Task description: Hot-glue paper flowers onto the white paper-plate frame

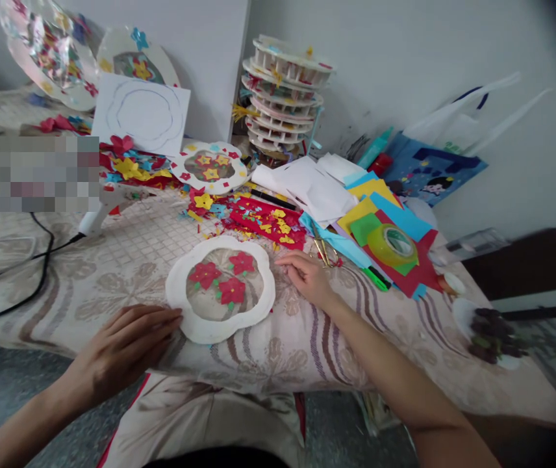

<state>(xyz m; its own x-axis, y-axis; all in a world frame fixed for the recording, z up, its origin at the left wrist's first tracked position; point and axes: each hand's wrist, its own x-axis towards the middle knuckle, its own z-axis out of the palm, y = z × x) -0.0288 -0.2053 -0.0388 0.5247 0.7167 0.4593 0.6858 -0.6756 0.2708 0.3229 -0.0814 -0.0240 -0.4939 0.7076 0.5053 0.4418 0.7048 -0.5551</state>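
A white scalloped paper frame point(178, 290) lies flat on the patterned tablecloth in front of me. Across its clear centre are three red paper flowers point(232, 291) with yellow dots and small green pieces around them. My left hand point(129, 341) rests palm down at the frame's lower left edge, fingers stretched out and the tips touching the rim. At the frame's right side is my right hand point(306, 278), thumb and index finger brought together, the others curled. Whatever lies between those fingertips, if anything, is too small to make out.
Behind the frame lie paper scraps on a red sheet point(268, 221), and gold scissors point(325, 250). To the right are coloured papers with a yellow tape roll point(395, 244) and a green marker point(378, 278). A white glue gun point(97, 211) with a black cord sits left.
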